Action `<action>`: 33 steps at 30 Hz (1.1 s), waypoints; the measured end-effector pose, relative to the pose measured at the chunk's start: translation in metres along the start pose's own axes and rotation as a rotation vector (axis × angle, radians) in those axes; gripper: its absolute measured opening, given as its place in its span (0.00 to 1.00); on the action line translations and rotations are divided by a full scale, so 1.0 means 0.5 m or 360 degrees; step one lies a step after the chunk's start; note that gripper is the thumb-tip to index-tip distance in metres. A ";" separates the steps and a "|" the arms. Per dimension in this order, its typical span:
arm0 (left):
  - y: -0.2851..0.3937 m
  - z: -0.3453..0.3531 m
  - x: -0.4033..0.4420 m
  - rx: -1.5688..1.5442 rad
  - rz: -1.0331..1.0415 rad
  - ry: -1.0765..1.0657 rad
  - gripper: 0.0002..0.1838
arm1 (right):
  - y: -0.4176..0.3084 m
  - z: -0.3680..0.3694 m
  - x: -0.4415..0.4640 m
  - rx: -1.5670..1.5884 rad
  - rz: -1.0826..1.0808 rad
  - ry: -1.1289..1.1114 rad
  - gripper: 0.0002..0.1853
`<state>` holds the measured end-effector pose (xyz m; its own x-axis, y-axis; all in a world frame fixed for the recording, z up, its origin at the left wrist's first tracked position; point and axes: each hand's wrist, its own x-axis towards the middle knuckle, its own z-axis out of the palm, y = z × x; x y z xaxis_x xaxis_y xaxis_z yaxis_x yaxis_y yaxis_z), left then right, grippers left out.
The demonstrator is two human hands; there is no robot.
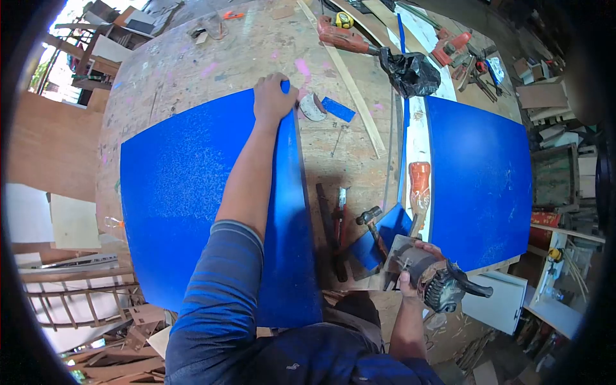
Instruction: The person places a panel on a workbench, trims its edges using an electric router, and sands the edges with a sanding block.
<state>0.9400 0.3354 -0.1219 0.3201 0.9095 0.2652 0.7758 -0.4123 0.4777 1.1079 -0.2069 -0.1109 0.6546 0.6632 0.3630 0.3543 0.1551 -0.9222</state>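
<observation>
My left hand [274, 99] is closed round the far right corner of a large blue panel [179, 167], which lies on the wooden worktable. In my right hand [410, 285] is a trim router [433, 276] with a flat square base, held off the table's near edge, its cord end pointing right. Just left of it lie a hammer [370, 218] and small blue offcuts [366, 250]. A dark metal bar [324, 208] and a red-handled tool [340, 218] rest beside the panel's right edge.
A second blue panel [481, 179] lies on the right. Between the panels are a wood strip [353, 90], an orange-capped bottle [419, 183] and a blue offcut [338, 109]. Farther back sit a red drill [346, 38], a black plastic bag [410, 74], a tape measure [344, 20] and several pliers [478, 70].
</observation>
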 end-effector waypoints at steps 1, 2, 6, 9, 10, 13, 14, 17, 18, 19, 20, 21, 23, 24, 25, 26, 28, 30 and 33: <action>-0.011 0.015 0.016 0.0015 0.0018 0.0078 0.17 | 0.001 -0.002 -0.010 -0.0038 0.0006 0.0010 0.48; -0.011 0.017 0.032 -0.0012 -0.0041 0.0030 0.17 | 0.001 -0.003 -0.020 -0.0076 0.0012 0.0021 0.48; -0.026 0.031 0.064 -0.0030 -0.0187 -0.0068 0.16 | -0.019 -0.019 -0.042 -0.0186 0.0089 0.0018 0.51; -0.023 0.038 0.068 0.0039 -0.0128 -0.0033 0.18 | -0.027 -0.038 -0.057 -0.0195 0.0116 -0.0001 0.52; -0.024 0.037 0.062 0.0070 -0.0099 -0.0019 0.18 | -0.034 -0.040 -0.060 -0.0182 0.0120 0.0003 0.52; -0.025 0.038 0.021 0.0205 0.0148 0.0017 0.30 | -0.043 -0.055 -0.073 -0.0187 0.0133 0.0008 0.52; -0.023 0.040 0.003 0.0236 0.0152 0.0019 0.34 | -0.042 -0.060 -0.075 -0.0174 0.0124 0.0002 0.52; -0.015 0.016 -0.096 0.0287 0.0205 -0.0016 0.46 | -0.044 -0.068 -0.072 -0.0086 0.0088 -0.0040 0.52; -0.011 0.003 -0.148 0.0247 0.0260 -0.0057 0.48 | -0.048 -0.070 -0.072 -0.0053 0.0083 -0.0067 0.52; -0.002 -0.013 -0.202 0.0206 0.0314 -0.0098 0.49 | -0.057 -0.072 -0.064 -0.0047 0.0080 -0.0108 0.52; 0.008 -0.028 -0.252 0.0197 0.0331 -0.0122 0.49 | -0.062 -0.074 -0.057 -0.0041 0.0078 -0.0153 0.51; 0.018 -0.047 -0.304 0.0192 0.0346 -0.0143 0.49 | -0.055 -0.074 -0.059 0.0060 0.0045 -0.0161 0.49; 0.039 -0.083 -0.404 0.0153 0.0366 -0.0160 0.50 | -0.060 -0.081 -0.056 0.0192 0.0098 -0.0225 0.48; 0.051 -0.097 -0.459 0.0117 0.0366 -0.0163 0.50 | -0.062 -0.087 -0.053 0.0256 0.0122 -0.0259 0.48; 0.064 -0.112 -0.514 0.0080 0.0364 -0.0162 0.51 | -0.055 -0.091 -0.051 0.0276 0.0067 -0.0291 0.46; 0.078 -0.126 -0.566 0.0085 0.0339 -0.0184 0.52 | -0.048 -0.096 -0.050 0.0298 0.0013 -0.0324 0.45; 0.111 -0.154 -0.669 0.0093 0.0286 -0.0222 0.54 | -0.037 -0.109 -0.047 0.0298 -0.0062 -0.0384 0.44; 0.149 -0.184 -0.773 0.0090 0.0230 -0.0281 0.56 | -0.033 -0.124 -0.042 0.0253 -0.0152 -0.0447 0.43; 0.194 -0.214 -0.899 0.0105 0.0152 -0.0347 0.58 | -0.045 -0.140 -0.028 0.0241 -0.0287 -0.0517 0.41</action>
<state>0.8133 -0.1190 -0.1049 0.4980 0.8593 0.1164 0.7679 -0.4993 0.4012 1.1377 -0.2707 -0.0860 0.3372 0.8086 0.4821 0.3257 0.3803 -0.8656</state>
